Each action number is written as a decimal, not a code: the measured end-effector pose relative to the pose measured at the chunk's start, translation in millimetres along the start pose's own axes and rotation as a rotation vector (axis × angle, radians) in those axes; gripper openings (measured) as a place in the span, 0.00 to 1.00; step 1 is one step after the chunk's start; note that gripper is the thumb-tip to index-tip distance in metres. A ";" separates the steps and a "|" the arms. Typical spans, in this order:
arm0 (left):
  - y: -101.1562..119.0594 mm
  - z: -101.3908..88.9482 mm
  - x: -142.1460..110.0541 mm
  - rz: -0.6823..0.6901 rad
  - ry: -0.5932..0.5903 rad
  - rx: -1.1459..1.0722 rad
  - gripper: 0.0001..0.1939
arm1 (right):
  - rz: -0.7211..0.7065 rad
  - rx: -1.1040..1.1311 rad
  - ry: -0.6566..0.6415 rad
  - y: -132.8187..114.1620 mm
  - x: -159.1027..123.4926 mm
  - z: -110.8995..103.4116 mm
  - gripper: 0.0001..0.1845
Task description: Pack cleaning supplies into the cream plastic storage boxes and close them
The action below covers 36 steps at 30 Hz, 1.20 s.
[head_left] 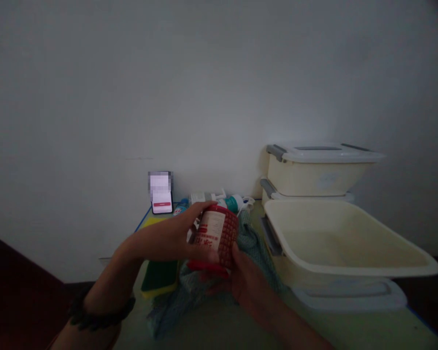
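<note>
My left fingers (200, 252) are grasping the red can (215, 231) above the cloth (186, 291); my right fingers (241, 262) are gripping its lower right side. Balancing pressure between both is likely serving stability best.

It looked like a room in a home: against a plain white wall (204, 97), a pale green table (211, 333) bore cream plastic storage boxes (306, 176), a green-and-yellow sponge (160, 277) and a crumpled blue-green cloth (171, 310).

Dim, grey light; lower left nearly black, upper right corner darkened; phone (162, 195) glowing, its top pixelated.
</note>
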<state>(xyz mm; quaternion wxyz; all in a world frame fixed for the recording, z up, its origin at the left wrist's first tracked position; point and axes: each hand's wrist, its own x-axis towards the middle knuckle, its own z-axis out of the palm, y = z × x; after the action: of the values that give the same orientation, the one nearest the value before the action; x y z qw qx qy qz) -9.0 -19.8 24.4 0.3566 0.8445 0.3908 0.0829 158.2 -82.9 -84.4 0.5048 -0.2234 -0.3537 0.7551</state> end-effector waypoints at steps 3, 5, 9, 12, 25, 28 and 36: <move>-1.6 0.3 -3.6 0.046 0.007 0.089 0.65 | 0.017 0.063 0.024 -2.1 0.6 0.8 0.27; -1.3 1.4 -4.2 0.080 0.021 0.113 0.65 | 0.016 0.081 0.034 -2.8 1.1 0.9 0.27; -2.9 3.2 -2.5 0.124 0.048 0.116 0.57 | -0.022 0.054 0.043 -2.7 1.3 0.8 0.27; -5.5 3.6 -1.5 0.131 0.079 0.166 0.55 | -0.046 0.014 0.051 -1.3 0.8 1.2 0.24; 1.9 6.8 -5.5 0.069 0.038 0.272 0.62 | -0.032 0.126 0.112 -12.0 0.5 -1.7 0.36; 2.2 7.6 -4.8 0.091 0.018 0.231 0.62 | 0.019 0.173 0.031 -13.2 0.1 -4.0 0.33; 3.3 2.0 -5.7 0.148 0.041 0.192 0.51 | -0.162 0.070 -0.033 -10.5 3.9 -12.3 0.41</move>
<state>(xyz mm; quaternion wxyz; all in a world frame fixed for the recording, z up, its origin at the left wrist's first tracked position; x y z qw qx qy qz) -10.1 -26.4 25.9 0.2589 0.8994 0.3410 0.0883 171.5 -72.9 -84.3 0.5660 -0.1639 -0.3522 0.7272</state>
